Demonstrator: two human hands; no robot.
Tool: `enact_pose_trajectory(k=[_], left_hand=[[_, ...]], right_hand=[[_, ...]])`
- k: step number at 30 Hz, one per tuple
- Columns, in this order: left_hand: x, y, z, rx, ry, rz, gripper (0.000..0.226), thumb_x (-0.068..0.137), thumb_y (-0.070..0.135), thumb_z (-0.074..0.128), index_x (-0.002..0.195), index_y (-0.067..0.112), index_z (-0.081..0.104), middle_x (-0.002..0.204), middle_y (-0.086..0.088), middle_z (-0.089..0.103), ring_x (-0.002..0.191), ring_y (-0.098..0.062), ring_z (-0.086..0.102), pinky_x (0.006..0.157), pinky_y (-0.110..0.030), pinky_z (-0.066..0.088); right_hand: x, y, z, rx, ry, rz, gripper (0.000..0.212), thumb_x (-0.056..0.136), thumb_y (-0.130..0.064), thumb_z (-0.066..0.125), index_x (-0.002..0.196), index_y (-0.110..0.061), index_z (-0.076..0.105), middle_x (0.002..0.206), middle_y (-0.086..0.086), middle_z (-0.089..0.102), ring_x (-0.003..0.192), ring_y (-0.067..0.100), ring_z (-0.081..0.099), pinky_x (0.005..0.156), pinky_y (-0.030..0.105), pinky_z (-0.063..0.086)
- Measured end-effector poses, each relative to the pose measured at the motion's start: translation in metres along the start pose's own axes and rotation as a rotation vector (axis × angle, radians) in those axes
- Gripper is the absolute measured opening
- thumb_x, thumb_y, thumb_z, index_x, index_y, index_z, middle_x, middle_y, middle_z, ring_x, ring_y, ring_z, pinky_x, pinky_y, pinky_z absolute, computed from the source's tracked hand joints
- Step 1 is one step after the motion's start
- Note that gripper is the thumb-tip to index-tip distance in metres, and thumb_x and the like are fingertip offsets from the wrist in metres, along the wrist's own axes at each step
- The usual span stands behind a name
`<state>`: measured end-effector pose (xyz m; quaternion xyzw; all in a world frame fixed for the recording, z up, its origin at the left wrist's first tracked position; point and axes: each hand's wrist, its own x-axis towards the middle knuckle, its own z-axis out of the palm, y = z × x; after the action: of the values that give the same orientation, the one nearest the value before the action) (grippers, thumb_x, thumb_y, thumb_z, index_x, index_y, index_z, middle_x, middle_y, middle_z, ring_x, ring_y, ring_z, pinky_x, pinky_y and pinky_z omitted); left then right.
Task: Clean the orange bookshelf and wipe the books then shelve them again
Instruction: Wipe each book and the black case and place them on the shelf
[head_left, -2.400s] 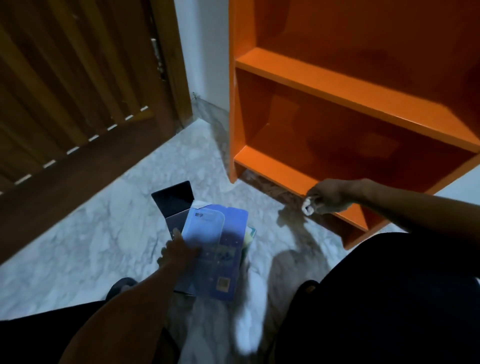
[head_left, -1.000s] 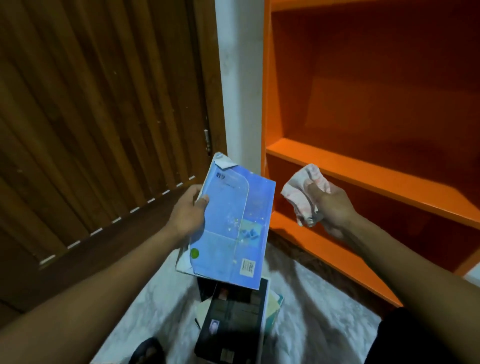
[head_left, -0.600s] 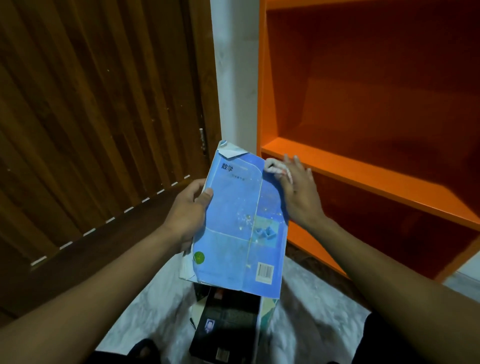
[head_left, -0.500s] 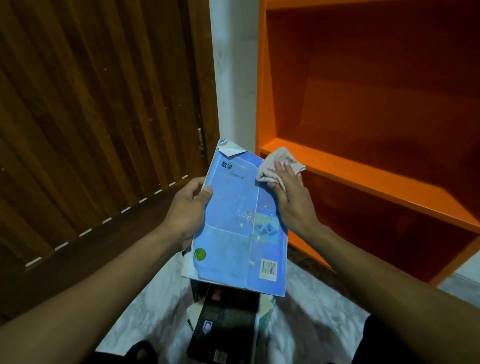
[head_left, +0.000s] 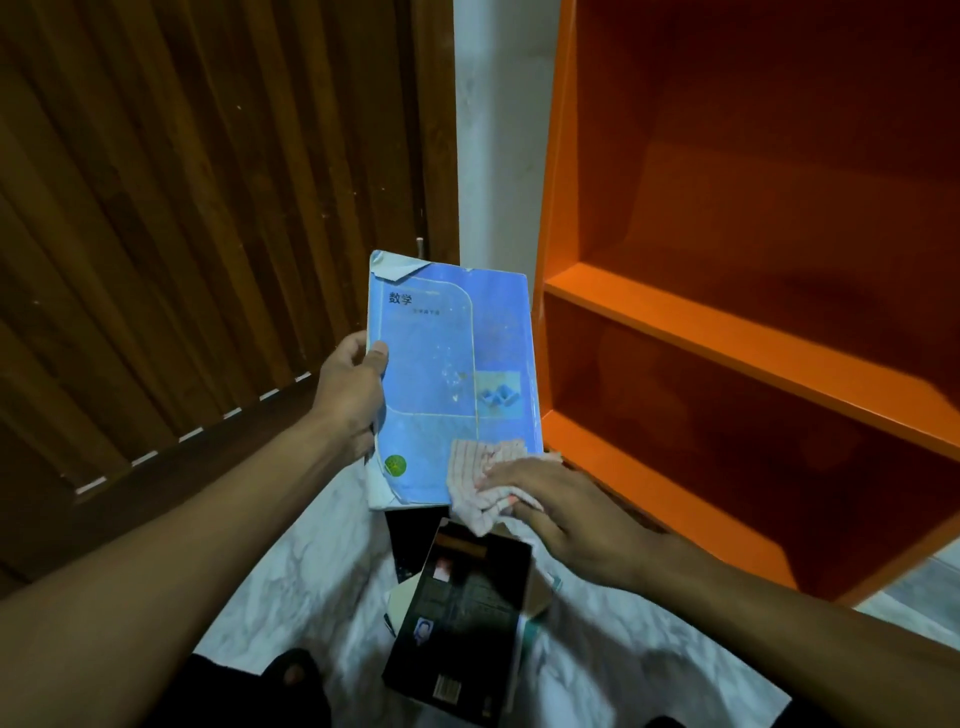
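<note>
A blue book with a torn top-left corner is held up in front of me, cover facing me. My left hand grips its left edge, thumb on the cover. My right hand presses a pale striped cloth against the book's lower right corner. The orange bookshelf stands at the right with bare shelves. On the floor below lies a pile of books, a black book on top.
A dark slatted wooden door fills the left side. A white wall strip runs between the door and the shelf. The floor is white marble. A dark sandal shows at the bottom edge.
My right hand has dragged the cloth from the book's top right down to its lower right corner. Earlier my left hand lifted this book off the floor pile.
</note>
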<state>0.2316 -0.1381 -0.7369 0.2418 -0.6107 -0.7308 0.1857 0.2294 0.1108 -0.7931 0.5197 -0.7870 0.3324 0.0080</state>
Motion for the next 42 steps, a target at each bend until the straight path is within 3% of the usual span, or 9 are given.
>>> enact_pose_trajectory(k=[9,12,15,19,22,25,28,40,42], left_hand=[[-0.004,-0.004,-0.013,0.127,0.009,0.038,0.025,0.107,0.032,0.04,0.117,0.017,0.058,0.103,-0.002,0.071,0.079,-0.015,0.072,0.06,-0.032,0.057],[-0.01,-0.001,-0.014,0.164,-0.036,0.032,0.024,0.106,0.035,0.041,0.115,0.02,0.058,0.1,-0.001,0.072,0.075,-0.014,0.074,0.064,-0.036,0.061],[-0.017,0.0,-0.011,0.151,-0.099,0.014,0.025,0.106,0.036,0.042,0.119,0.023,0.059,0.099,0.0,0.076,0.081,-0.019,0.076,0.075,-0.046,0.062],[-0.029,0.0,0.003,0.149,-0.202,0.027,0.023,0.106,0.034,0.043,0.115,0.027,0.063,0.101,0.001,0.077,0.088,-0.025,0.076,0.079,-0.05,0.061],[-0.04,-0.005,0.02,0.156,-0.268,0.052,0.024,0.107,0.031,0.042,0.115,0.026,0.065,0.102,0.001,0.077,0.09,-0.026,0.076,0.082,-0.052,0.061],[-0.045,-0.011,0.038,0.154,-0.313,0.077,0.026,0.107,0.029,0.043,0.122,0.024,0.063,0.105,-0.001,0.077,0.093,-0.026,0.075,0.084,-0.052,0.06],[-0.048,-0.015,0.05,0.148,-0.315,0.085,0.025,0.106,0.029,0.044,0.12,0.026,0.065,0.106,-0.002,0.076,0.092,-0.024,0.076,0.082,-0.048,0.061],[-0.008,-0.005,0.034,-0.128,-0.006,0.015,0.037,0.105,0.026,0.048,0.137,0.011,0.055,0.131,-0.009,0.066,0.118,-0.031,0.065,0.101,-0.051,0.051],[-0.004,-0.001,0.027,-0.178,0.038,0.013,0.043,0.104,0.027,0.05,0.141,0.005,0.047,0.127,-0.006,0.065,0.104,-0.025,0.069,0.087,-0.036,0.058]], right_hand=[[0.008,-0.013,-0.003,0.21,-0.02,0.107,0.02,0.102,-0.018,0.051,0.115,-0.014,0.066,0.107,-0.011,0.068,0.093,-0.003,0.062,0.08,0.021,0.046],[0.019,-0.008,-0.015,0.275,0.206,0.251,0.018,0.101,-0.027,0.054,0.11,-0.017,0.067,0.1,-0.008,0.071,0.085,0.013,0.067,0.071,0.032,0.051],[0.033,0.001,-0.026,0.447,0.58,0.431,0.018,0.101,-0.021,0.056,0.117,-0.023,0.064,0.101,-0.012,0.069,0.079,0.007,0.066,0.059,0.02,0.05],[0.062,0.022,-0.036,0.55,0.951,0.612,0.019,0.102,-0.033,0.05,0.114,-0.03,0.065,0.106,-0.014,0.07,0.097,0.006,0.066,0.079,0.035,0.053],[0.082,0.029,-0.036,0.543,1.024,0.582,0.021,0.104,-0.038,0.045,0.114,-0.04,0.063,0.115,-0.031,0.063,0.115,-0.007,0.055,0.096,0.028,0.045],[0.094,0.028,-0.035,0.292,0.906,0.701,0.039,0.105,-0.044,0.035,0.139,-0.036,0.052,0.159,-0.007,0.035,0.15,0.021,0.021,0.121,0.049,0.017],[0.1,0.016,-0.026,0.218,0.784,0.615,0.041,0.107,-0.039,0.033,0.148,-0.039,0.038,0.164,-0.014,0.011,0.152,0.015,-0.013,0.121,0.043,-0.012],[0.045,-0.008,0.042,0.191,0.273,0.196,0.041,0.105,-0.045,0.033,0.144,-0.038,0.042,0.16,-0.021,0.022,0.152,0.002,-0.004,0.124,0.042,0.01],[0.032,-0.011,0.05,0.213,0.232,0.145,0.044,0.104,-0.046,0.031,0.14,-0.031,0.051,0.159,-0.021,0.027,0.152,0.003,0.002,0.123,0.036,0.012]])
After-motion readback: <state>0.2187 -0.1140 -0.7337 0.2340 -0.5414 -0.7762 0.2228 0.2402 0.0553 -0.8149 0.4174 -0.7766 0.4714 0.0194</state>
